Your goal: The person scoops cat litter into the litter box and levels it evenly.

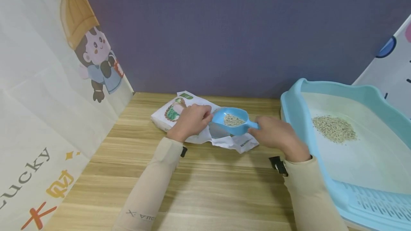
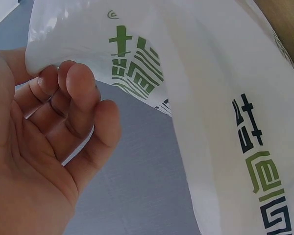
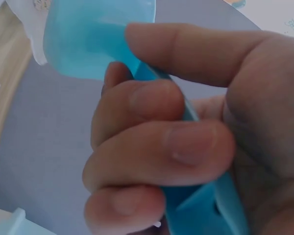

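The tabletop ends at the rear against a dark panel and at the left along a printed sheet; its wood-grain surface extends forward between the two sleeved forearms, leaving working room in front of the white bag. The bag lies near the rear edge, its loose film spread toward the right. A strip of tabletop separates it from the tray, which occupies the right side within a raised rim. The blue scoop is located over the bag's opened end, between the hands and well apart from the tray. Left hand: grip pinching the film; contact with the adjacent scoop lip cannot be determined. Right hand: grip wrapped around the scoop handle. Visible count: hands, two; bag, one; scoop, one; tray, one; wrist straps, two; pellet portions, two, comprising one load in the scoop bowl and one heap on the tray floor, inside the rim.
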The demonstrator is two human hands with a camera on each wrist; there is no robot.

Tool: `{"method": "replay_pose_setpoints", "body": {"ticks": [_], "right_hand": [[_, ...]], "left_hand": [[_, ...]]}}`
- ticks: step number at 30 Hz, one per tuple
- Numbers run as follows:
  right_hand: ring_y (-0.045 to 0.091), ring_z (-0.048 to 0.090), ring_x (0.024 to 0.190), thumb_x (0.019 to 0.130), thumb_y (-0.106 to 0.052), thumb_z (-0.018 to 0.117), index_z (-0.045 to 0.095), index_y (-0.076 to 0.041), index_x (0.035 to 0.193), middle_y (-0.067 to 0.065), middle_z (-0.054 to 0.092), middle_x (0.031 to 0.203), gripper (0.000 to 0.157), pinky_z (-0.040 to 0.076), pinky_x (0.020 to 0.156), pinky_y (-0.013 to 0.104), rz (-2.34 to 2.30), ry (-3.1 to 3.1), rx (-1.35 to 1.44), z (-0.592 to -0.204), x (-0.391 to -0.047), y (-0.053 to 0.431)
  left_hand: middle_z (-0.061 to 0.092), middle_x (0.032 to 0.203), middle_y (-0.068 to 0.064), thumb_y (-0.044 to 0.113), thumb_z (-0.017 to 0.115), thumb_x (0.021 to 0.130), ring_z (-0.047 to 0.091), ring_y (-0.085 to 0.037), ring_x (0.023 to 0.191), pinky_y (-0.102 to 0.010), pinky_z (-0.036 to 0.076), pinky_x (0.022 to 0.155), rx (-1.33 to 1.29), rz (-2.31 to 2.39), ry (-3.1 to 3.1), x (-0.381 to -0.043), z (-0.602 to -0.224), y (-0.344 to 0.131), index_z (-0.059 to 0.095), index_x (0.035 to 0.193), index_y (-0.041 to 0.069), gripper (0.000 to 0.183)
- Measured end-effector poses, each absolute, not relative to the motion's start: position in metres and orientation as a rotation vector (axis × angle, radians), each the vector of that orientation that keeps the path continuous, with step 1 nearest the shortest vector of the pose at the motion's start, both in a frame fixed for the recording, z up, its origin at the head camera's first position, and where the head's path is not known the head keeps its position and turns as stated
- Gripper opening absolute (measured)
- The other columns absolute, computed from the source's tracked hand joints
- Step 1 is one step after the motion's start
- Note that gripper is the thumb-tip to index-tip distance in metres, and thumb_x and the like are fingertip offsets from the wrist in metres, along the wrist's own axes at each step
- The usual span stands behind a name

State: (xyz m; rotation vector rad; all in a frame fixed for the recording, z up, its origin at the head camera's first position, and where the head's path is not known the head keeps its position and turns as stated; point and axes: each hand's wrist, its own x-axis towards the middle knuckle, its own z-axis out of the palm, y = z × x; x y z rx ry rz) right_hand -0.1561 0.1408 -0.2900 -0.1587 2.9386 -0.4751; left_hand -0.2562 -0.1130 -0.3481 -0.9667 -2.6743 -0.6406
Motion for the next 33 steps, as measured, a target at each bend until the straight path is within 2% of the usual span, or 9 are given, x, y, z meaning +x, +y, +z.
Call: {"method": "replay_pose_setpoints", "body": {"ticks": [3, 10, 17, 26, 33], "right_hand": [[0.019, 0.051, 0.068, 0.099, -0.036, 0.059, 0.06, -0.012, 0.089, 0.002, 0.056, 0.075, 0.026, 0.038, 0.058, 0.033, -0.478, 2.953, -0.155, -0.285, -0.152, 0.143], [0.017, 0.045, 0.06, 0.101, -0.033, 0.059, 0.056, -0.012, 0.085, 0.0, 0.048, 0.067, 0.026, 0.036, 0.054, 0.032, -0.498, 2.959, -0.18, -0.275, -0.142, 0.15], [0.017, 0.045, 0.056, 0.102, -0.035, 0.057, 0.056, -0.01, 0.09, 0.001, 0.047, 0.067, 0.028, 0.037, 0.052, 0.033, -0.536, 2.96, -0.15, -0.268, -0.136, 0.158], [0.02, 0.049, 0.063, 0.103, -0.041, 0.055, 0.058, -0.006, 0.107, 0.004, 0.051, 0.072, 0.035, 0.039, 0.054, 0.034, -0.525, 3.007, -0.114, -0.265, -0.135, 0.161], [0.021, 0.049, 0.063, 0.104, -0.038, 0.054, 0.057, -0.007, 0.102, 0.005, 0.05, 0.073, 0.032, 0.038, 0.055, 0.034, -0.575, 3.027, -0.072, -0.263, -0.135, 0.165]], "left_hand": [[0.036, 0.057, 0.005, 0.022, 0.059, 0.102, 0.032, -0.009, 0.053, -0.027, 0.028, 0.052, -0.967, -0.65, -2.688, -0.256, -0.348, -0.114, 0.042, 0.067, 0.018, 0.039], [0.035, 0.057, 0.005, 0.023, 0.059, 0.102, 0.03, -0.009, 0.053, -0.026, 0.027, 0.052, -0.965, -0.659, -2.69, -0.255, -0.348, -0.115, 0.04, 0.067, 0.018, 0.04], [0.036, 0.056, 0.005, 0.021, 0.06, 0.101, 0.031, -0.009, 0.052, -0.027, 0.028, 0.052, -0.962, -0.659, -2.685, -0.255, -0.349, -0.115, 0.041, 0.066, 0.018, 0.04], [0.038, 0.056, 0.005, 0.021, 0.062, 0.1, 0.034, -0.01, 0.053, -0.027, 0.03, 0.052, -0.955, -0.648, -2.68, -0.256, -0.348, -0.114, 0.042, 0.067, 0.018, 0.04], [0.038, 0.056, 0.005, 0.02, 0.062, 0.1, 0.034, -0.01, 0.053, -0.027, 0.029, 0.052, -0.962, -0.643, -2.671, -0.256, -0.349, -0.113, 0.042, 0.066, 0.018, 0.039]]}}
